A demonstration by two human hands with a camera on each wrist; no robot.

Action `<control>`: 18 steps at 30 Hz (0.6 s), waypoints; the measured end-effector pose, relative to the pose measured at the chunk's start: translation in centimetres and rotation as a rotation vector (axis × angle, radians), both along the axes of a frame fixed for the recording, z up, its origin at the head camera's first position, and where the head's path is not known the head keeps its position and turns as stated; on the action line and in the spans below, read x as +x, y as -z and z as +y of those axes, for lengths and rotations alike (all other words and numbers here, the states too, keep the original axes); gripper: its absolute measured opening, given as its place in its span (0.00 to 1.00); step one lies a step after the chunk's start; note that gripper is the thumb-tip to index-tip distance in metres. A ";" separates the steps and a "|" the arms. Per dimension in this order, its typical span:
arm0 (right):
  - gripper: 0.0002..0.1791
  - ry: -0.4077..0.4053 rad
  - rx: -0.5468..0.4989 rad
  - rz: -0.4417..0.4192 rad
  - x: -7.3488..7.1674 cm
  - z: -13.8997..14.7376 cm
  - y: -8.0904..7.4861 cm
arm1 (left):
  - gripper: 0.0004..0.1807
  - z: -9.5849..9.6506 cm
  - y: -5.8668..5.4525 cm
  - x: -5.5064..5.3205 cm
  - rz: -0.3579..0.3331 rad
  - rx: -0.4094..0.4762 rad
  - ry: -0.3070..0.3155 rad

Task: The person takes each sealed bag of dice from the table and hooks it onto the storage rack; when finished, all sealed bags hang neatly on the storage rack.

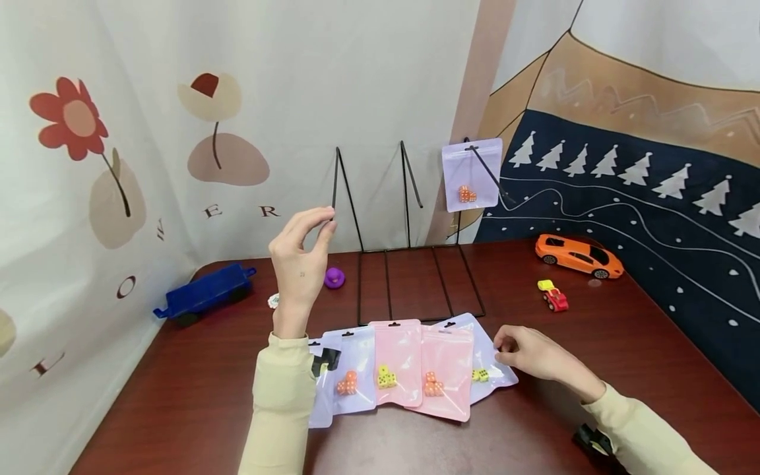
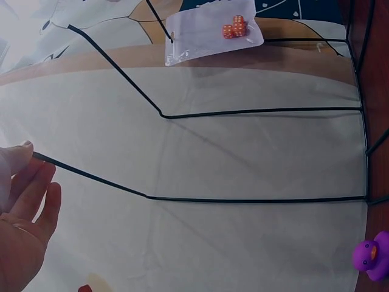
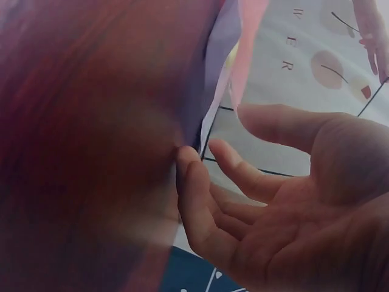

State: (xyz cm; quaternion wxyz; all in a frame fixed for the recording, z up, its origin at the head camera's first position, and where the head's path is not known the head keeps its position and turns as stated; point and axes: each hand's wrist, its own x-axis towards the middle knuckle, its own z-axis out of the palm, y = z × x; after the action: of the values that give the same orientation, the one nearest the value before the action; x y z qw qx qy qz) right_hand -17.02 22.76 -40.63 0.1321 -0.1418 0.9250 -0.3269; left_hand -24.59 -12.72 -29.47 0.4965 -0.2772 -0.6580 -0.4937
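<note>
Item, wire rack (image 1: 410,248): black, near the back edge of the tabletop (image 1: 196,396), the wide base apparently there to bear its forward-reaching prongs.
Item, my left hand (image 1: 299,260): thumb and finger pinching the tip of the left prong (image 2: 255,200), probably to steady it.
Item, hanging bag (image 1: 472,165): lavender, orange dice inside; the right prong passes through its top slot, which holds it up.
Item, rightmost bag (image 1: 495,376): lavender, yellow dice inside, lying askew on the tabletop before the rack.
Item, my right hand (image 1: 528,353): at that bag's right edge, fingers loosely bent, thumb apart, pinching nothing I can see; presumably there because this edge lies uncovered. Contact: cannot tell.
Items, two pink bags, orange dice (image 1: 446,359) and yellow dice (image 1: 396,343); the former overlaps the rightmost bag.
Items, two lavender bags (image 1: 355,349) to their left, the outer partly behind my sleeve. Slots, where seen, point to the back edge, seemingly for the rack.
Outlying: purple duck (image 2: 371,255) beside the rack; blue trailer (image 1: 204,290), back left corner; orange car (image 1: 576,255), back right corner; red toy car (image 1: 555,300) nearer me.
</note>
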 end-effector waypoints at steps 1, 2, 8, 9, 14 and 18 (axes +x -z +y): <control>0.06 0.007 -0.001 -0.002 0.0 0.0 0.1 | 0.07 0.0 0.0 0.0 -0.002 0.005 0.002; 0.07 0.010 -0.007 -0.003 0.0 0.0 0.2 | 0.07 0.1 0.0 0.0 -0.004 0.009 0.002; 0.08 -0.049 -0.141 -0.087 -0.5 0.3 0.7 | 0.08 0.0 0.0 0.0 -0.009 0.007 -0.004; 0.09 -0.055 -0.163 -0.102 -0.6 0.3 0.7 | 0.08 0.0 0.0 0.0 -0.010 0.007 -0.004; 0.10 -0.056 -0.192 -0.106 -0.7 0.5 1.0 | 0.09 0.1 0.1 0.0 -0.011 0.007 -0.001; 0.09 -0.048 -0.211 -0.085 -0.7 0.5 1.1 | 0.08 0.1 0.2 0.0 -0.016 0.006 0.005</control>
State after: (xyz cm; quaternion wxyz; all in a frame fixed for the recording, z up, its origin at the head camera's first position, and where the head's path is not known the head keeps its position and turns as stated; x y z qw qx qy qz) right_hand -17.70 23.30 -41.69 0.1631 -0.1629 0.8754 -0.4248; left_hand -24.58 -12.58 -29.72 0.4908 -0.2735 -0.6598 -0.4990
